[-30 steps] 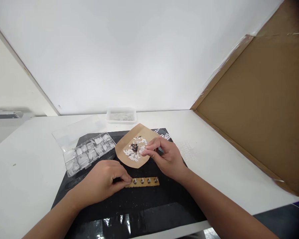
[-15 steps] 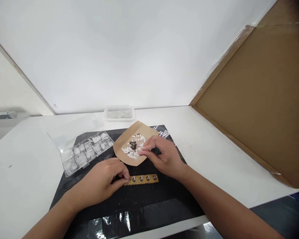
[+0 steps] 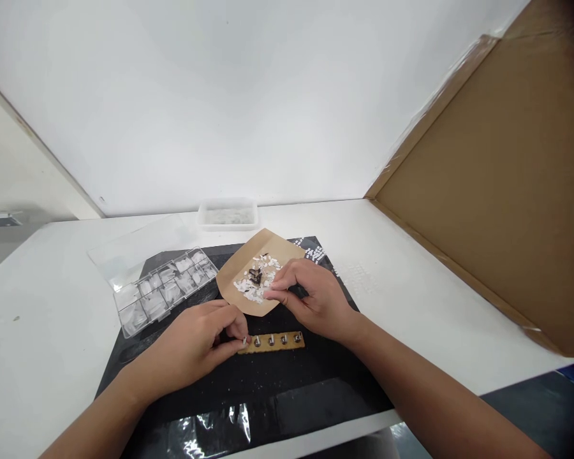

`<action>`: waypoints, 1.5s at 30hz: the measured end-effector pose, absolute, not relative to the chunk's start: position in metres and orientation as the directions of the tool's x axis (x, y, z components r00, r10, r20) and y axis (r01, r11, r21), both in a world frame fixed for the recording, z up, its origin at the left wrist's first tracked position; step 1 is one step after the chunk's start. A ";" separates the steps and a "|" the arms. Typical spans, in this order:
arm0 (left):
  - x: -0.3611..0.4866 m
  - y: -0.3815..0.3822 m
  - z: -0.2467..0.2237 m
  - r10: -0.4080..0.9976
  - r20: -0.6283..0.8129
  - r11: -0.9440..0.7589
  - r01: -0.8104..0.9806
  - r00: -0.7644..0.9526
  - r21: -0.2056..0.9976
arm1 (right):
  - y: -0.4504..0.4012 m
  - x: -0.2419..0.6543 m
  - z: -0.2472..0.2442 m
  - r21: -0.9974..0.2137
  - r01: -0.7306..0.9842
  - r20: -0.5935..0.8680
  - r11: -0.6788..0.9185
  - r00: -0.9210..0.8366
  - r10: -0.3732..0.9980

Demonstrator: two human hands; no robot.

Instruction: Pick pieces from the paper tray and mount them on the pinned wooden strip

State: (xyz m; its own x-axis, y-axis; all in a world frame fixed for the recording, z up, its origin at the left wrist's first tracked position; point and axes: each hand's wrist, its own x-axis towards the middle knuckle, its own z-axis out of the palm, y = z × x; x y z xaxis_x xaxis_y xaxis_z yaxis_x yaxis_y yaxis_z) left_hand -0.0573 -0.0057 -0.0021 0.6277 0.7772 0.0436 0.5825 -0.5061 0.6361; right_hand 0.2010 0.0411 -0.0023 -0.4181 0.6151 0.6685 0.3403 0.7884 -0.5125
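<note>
My left hand (image 3: 209,338) is closed, thumb and forefinger pinching at the left end of a narrow yellow-brown strip (image 3: 277,348). Several small dark round mounts with short pale pegs stand in a row along this strip, and one peg shows right at the left fingertips. My right hand (image 3: 313,296) hovers over the near right part of a brown paper sheet (image 3: 232,274), thumb and fingers pinched together. Whatever lies between those fingertips is too small to make out. Small white flakes (image 3: 253,294) and a cluster of dark bits (image 3: 255,276) lie scattered on the paper.
A black mat (image 3: 268,395) lies under the work. To the left, a clear compartment box (image 3: 169,292) holds pale translucent pieces, its lid (image 3: 134,245) folded back. Behind stands a translucent white tub (image 3: 228,215). Cardboard (image 3: 488,178) walls the right side; white stickers (image 3: 316,254) sit at the mat's corner.
Both hands stay almost in place with their pinches held. The left fingertips have shifted slightly at the strip's end, where a pale peg now shows more clearly. The view has tilted a little.
</note>
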 end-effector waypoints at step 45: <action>-0.064 -0.001 -0.008 0.672 0.184 -0.667 0.479 0.717 0.570 | 0.046 0.204 -0.008 -0.473 0.354 0.617 0.807 -0.520 0.590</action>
State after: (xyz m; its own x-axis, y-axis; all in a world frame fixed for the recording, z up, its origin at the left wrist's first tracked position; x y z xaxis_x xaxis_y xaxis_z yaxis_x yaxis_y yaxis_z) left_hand -0.0643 -0.0009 -0.0080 0.7172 0.6722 0.1839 0.4792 -0.6673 0.5702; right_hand 0.2037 0.0456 -0.0077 -0.5202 0.5902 0.6174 0.3542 0.8068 -0.4729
